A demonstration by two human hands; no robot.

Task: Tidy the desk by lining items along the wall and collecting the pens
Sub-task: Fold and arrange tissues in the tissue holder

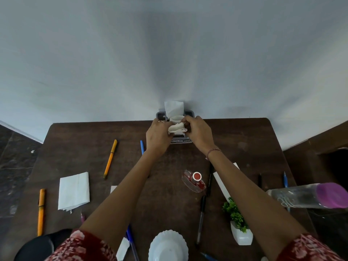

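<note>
White scalloped plate (168, 245) sits nearest, at the front edge of the dark wooden desk (75, 140). On its left side lie an orange capped pen (41, 211) and a folded white napkin (74, 191). Against the wall (169, 53), the left hand (158, 134) and right hand (197, 132) together pinch a crumpled white tissue (177, 127) over the grey tissue box (190, 113).

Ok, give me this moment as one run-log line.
left hand: pinches tissue | right hand: pinches tissue | tissue: over grey holder at wall | pens: loose on desk, uncollected
</note>
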